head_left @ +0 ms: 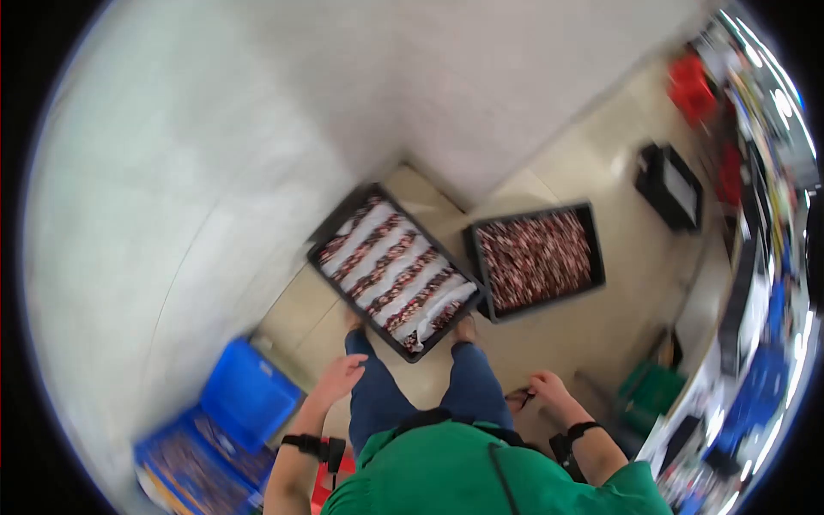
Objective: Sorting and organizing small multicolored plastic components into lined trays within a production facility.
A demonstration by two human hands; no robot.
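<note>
My left hand (342,374) hangs over my left thigh, its fingers loosely stretched, with nothing seen in it. Beside my right leg, my right hand (547,386) has its fingers drawn together at a small dark object, too blurred to name. Beyond my feet, a black crate (406,349) lies at a slant, holding rows of small reddish-brown pieces between white strips that look like paper or film. Touching or nearly touching its right end is a second black crate (598,249), filled with loose reddish-brown pieces (534,257). Neither hand touches the crates.
Pale walls meet in a corner behind the crates. Blue bins (249,393) with brownish contents stand at lower left. At right are a small black crate (672,189), a red object (691,88), a green bin (652,395) and a cluttered workbench (730,378).
</note>
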